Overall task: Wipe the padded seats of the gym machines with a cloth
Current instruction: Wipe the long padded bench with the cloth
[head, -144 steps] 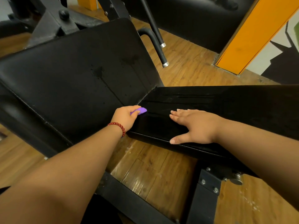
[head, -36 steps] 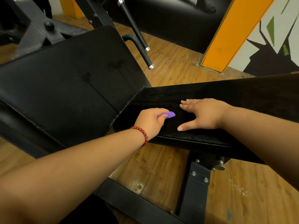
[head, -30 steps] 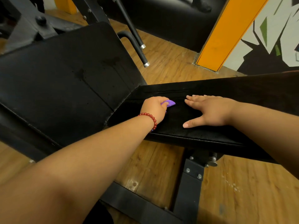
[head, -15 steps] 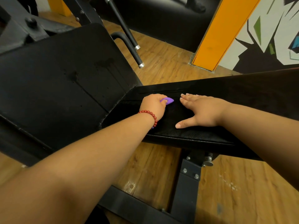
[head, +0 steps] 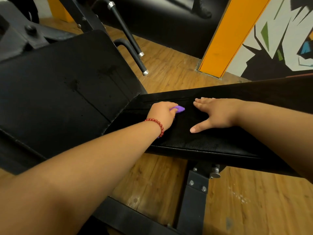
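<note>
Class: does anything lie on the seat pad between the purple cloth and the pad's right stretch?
Yes: the right hand lies flat on the seat pad just right of the purple cloth the left hand grips.

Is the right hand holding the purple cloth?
No, the left hand grips the purple cloth; the right hand lies flat and empty on the seat pad.

Two black pads: a wide pad [head: 67, 92] at left, a narrow pad [head: 211, 143] at right. One purple cloth [head: 179, 109]. Two hands: left hand [head: 162, 114], right hand [head: 218, 114]. One red bead bracelet [head: 157, 123]. Two silver-capped black handles: long handle [head: 125, 29], curved handle [head: 139, 60]. Two orange posts: near post [head: 228, 34], far post [head: 57, 9].
</note>
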{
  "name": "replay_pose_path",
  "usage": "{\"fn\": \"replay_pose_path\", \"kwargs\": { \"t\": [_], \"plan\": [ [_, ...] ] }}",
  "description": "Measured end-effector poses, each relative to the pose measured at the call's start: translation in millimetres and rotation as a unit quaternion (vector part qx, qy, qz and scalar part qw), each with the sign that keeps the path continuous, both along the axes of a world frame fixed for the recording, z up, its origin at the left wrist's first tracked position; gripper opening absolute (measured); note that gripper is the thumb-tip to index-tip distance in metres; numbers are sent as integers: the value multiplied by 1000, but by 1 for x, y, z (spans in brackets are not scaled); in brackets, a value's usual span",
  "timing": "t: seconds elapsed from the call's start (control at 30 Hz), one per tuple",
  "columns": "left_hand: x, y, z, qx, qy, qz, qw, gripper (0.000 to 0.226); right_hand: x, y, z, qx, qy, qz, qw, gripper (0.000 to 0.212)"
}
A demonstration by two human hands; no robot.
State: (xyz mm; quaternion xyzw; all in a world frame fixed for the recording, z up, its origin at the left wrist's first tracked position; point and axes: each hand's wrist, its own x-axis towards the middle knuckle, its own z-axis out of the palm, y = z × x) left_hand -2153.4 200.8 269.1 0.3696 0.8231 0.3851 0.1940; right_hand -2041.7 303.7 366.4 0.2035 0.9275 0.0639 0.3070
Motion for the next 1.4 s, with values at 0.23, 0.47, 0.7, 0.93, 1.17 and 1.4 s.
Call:
{"fn": "replay_pose_path", "kwargs": {
  "t": [0.23,0.47,0.7,0.93,1.17,1.4],
  "plan": [
    [11,-8,-6,37,11,-10,999,34,-1,12,-8,2,27,2,1000,109],
    [0,20,2,16,8,-5,1000,33,-7,14,-13,7,27,13,1000,107],
    [10,18,3,3,23,2,1000,35,-7,14,-14,8,26,16,1000,108],
    [-11,30,2,-3,6,-2,1000,34,-7,14,-13,7,25,15,1000,114],
    [-7,22,-6,21,7,-4,1000,36,-7,17,-16,14,32,22,999,108],
    [-9,24,-1,-8,35,-20,999,35,-8,15,-16,8,28,26,999,122]
  ]
}}
